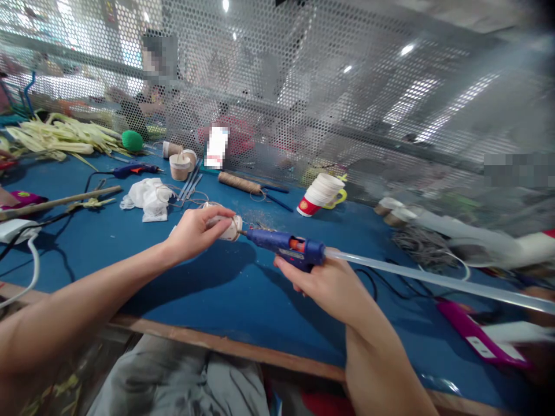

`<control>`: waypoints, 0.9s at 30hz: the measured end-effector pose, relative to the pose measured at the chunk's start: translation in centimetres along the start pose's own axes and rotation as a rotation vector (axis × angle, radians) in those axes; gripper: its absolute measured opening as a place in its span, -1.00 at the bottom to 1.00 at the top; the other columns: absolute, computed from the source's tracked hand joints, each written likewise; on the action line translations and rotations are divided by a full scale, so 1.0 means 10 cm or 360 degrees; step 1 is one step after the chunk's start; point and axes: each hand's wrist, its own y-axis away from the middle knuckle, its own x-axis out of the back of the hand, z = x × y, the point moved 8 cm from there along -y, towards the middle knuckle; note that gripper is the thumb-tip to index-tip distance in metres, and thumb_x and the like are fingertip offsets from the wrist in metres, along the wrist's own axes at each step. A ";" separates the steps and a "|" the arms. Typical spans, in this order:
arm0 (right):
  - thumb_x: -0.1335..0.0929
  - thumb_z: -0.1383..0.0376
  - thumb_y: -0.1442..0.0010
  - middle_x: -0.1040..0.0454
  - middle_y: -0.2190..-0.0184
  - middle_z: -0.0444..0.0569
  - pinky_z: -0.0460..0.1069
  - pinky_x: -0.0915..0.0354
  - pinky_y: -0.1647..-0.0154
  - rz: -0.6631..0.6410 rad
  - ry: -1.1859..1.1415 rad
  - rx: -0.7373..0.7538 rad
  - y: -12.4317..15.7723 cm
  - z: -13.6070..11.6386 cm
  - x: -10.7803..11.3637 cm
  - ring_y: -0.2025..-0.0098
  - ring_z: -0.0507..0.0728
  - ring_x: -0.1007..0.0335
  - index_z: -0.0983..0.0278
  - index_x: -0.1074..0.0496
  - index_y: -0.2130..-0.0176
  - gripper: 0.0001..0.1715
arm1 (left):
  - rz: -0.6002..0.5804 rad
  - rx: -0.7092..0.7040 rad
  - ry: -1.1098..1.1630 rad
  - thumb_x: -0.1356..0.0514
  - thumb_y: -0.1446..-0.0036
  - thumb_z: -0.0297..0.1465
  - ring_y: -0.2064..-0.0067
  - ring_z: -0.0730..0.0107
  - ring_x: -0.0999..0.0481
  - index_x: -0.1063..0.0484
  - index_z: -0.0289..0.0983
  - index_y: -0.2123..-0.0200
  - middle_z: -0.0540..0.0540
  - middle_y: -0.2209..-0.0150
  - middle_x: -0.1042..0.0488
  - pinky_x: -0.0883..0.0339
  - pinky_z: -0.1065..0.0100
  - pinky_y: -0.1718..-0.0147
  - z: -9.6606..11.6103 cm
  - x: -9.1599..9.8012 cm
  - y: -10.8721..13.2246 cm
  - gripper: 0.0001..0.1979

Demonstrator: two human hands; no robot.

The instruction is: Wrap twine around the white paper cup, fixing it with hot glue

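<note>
My right hand [321, 280] is wrapped round a blue hot glue gun [281, 242], and a long clear glue stick [399, 274] juts out of its back. In my left hand [197, 231] is a small whitish paper cup [233, 229] lying on its side, with twine about its rim. The gun's nozzle points left and meets or nearly meets that rim; I cannot tell whether they touch. My left fingers hide much of the cup. Thin twine [191, 199] trails behind my left hand toward a crumpled white cloth [151, 198].
Behind my hands lie a twine spool [240, 182], stacked paper cups [319, 193], twine-wrapped cups [179, 167] and a lit phone [216, 145]. Another blue glue gun [136, 169] rests at left. A purple power strip [481, 335] and cables sit at right. A perforated metal screen [269, 75] bounds the back.
</note>
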 end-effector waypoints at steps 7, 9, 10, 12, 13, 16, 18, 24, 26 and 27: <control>-0.26 0.18 -0.08 -0.31 0.77 -0.17 -0.08 -0.19 0.57 0.0043 -0.0007 -0.0085 0.01 0.06 0.02 0.68 0.03 -0.26 0.25 -0.30 0.61 -0.69 | 0.0037 -0.0246 -0.0090 -0.08 -0.12 -0.35 0.28 0.34 -0.55 -0.47 -0.31 0.19 -0.13 0.28 -0.58 -0.38 0.41 0.30 0.12 0.00 0.05 -0.75; -0.25 0.18 -0.08 -0.30 0.78 -0.18 -0.08 -0.19 0.59 0.0035 -0.0028 -0.0106 0.01 0.07 0.03 0.70 0.02 -0.26 0.25 -0.30 0.62 -0.68 | 0.0043 -0.0305 -0.0100 -0.09 -0.13 -0.36 0.26 0.34 -0.56 -0.47 -0.31 0.19 -0.13 0.27 -0.58 -0.38 0.43 0.29 0.15 0.00 0.06 -0.76; -0.25 0.19 -0.08 -0.29 0.79 -0.18 -0.09 -0.19 0.59 0.0026 -0.0049 -0.0117 0.01 0.08 0.03 0.71 0.01 -0.26 0.25 -0.29 0.63 -0.68 | 0.0043 -0.0330 -0.0108 -0.09 -0.13 -0.37 0.25 0.34 -0.56 -0.47 -0.31 0.19 -0.13 0.26 -0.58 -0.38 0.43 0.28 0.16 0.00 0.06 -0.76; -0.25 0.19 -0.07 -0.29 0.79 -0.19 -0.10 -0.20 0.60 0.0017 -0.0100 -0.0158 0.00 0.09 0.03 0.71 0.00 -0.27 0.25 -0.28 0.64 -0.67 | 0.0046 -0.0371 -0.0130 -0.09 -0.13 -0.38 0.25 0.35 -0.56 -0.46 -0.31 0.18 -0.13 0.26 -0.58 -0.39 0.44 0.29 0.17 0.00 0.07 -0.77; -0.26 0.19 -0.07 -0.29 0.80 -0.19 -0.10 -0.20 0.60 0.0016 -0.0122 -0.0187 0.00 0.11 0.03 0.72 0.00 -0.28 0.25 -0.28 0.65 -0.67 | 0.0044 -0.0392 -0.0139 -0.09 -0.13 -0.39 0.25 0.35 -0.56 -0.46 -0.31 0.18 -0.13 0.26 -0.58 -0.39 0.44 0.29 0.18 -0.01 0.07 -0.77; -0.27 0.17 -0.05 -0.31 0.80 -0.19 -0.10 -0.22 0.59 0.0025 -0.0136 -0.0256 -0.01 0.14 0.04 0.71 0.01 -0.29 0.25 -0.29 0.65 -0.67 | 0.0033 -0.0465 -0.0154 -0.09 -0.13 -0.40 0.25 0.36 -0.57 -0.45 -0.32 0.17 -0.13 0.27 -0.58 -0.39 0.46 0.30 0.22 -0.02 0.09 -0.77; -0.28 0.17 -0.04 -0.31 0.80 -0.19 -0.09 -0.22 0.58 0.0034 -0.0124 -0.0272 -0.01 0.15 0.04 0.71 0.02 -0.30 0.24 -0.28 0.67 -0.67 | 0.0025 -0.0523 -0.0164 -0.10 -0.12 -0.41 0.26 0.37 -0.57 -0.44 -0.33 0.16 -0.13 0.28 -0.58 -0.40 0.47 0.32 0.24 -0.03 0.11 -0.77; -0.28 0.18 -0.04 -0.30 0.81 -0.20 -0.09 -0.21 0.58 0.0027 -0.0147 -0.0267 0.00 0.12 0.04 0.71 0.01 -0.29 0.24 -0.23 0.70 -0.64 | 0.0032 -0.0553 -0.0188 -0.10 -0.13 -0.42 0.27 0.37 -0.58 -0.44 -0.33 0.15 -0.13 0.28 -0.58 -0.40 0.48 0.33 0.24 -0.03 0.11 -0.77; -0.28 0.18 -0.04 -0.30 0.80 -0.20 -0.10 -0.21 0.58 0.0005 -0.0154 -0.0260 0.01 0.11 0.04 0.72 0.00 -0.28 0.24 -0.23 0.69 -0.64 | 0.0046 -0.0527 -0.0186 -0.10 -0.13 -0.42 0.26 0.36 -0.57 -0.44 -0.32 0.16 -0.13 0.27 -0.58 -0.40 0.47 0.31 0.22 -0.01 0.09 -0.77; -0.28 0.18 -0.05 -0.30 0.80 -0.20 -0.10 -0.21 0.58 -0.0004 -0.0153 -0.0261 0.01 0.11 0.03 0.72 0.00 -0.28 0.24 -0.23 0.69 -0.63 | 0.0053 -0.0513 -0.0183 -0.10 -0.13 -0.42 0.24 0.36 -0.57 -0.45 -0.32 0.16 -0.13 0.27 -0.58 -0.40 0.47 0.30 0.22 0.00 0.09 -0.78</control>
